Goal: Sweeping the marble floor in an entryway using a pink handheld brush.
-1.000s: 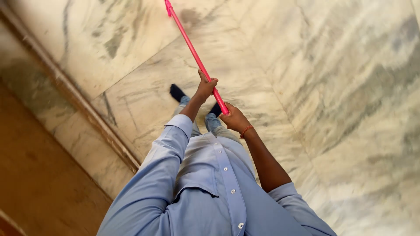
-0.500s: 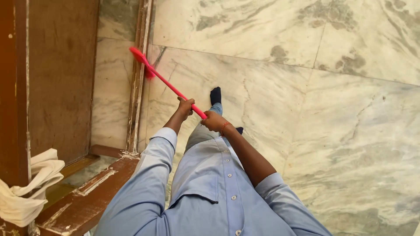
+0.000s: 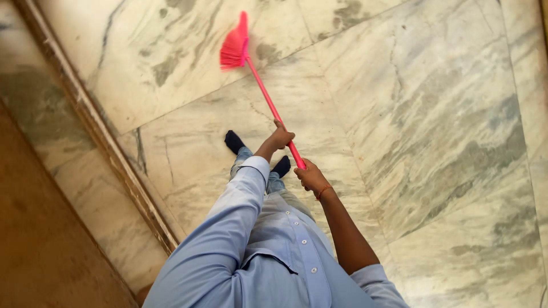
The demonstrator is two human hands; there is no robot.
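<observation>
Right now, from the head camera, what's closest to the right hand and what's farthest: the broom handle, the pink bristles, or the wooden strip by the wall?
From the right hand:
1. Broom handle, gripped in that hand.
2. Pink bristles, up ahead at the handle's far end.
3. Wooden strip, off to the left along the floor's edge.

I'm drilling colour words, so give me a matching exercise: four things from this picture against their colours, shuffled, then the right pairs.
Things:
1. broom
2. shirt
3. socks
4. floor

Colours:
A. pale marble with grey veins
B. pink
C. dark, near black
D. light blue

Pairs: 1-B, 2-D, 3-C, 4-A
</observation>
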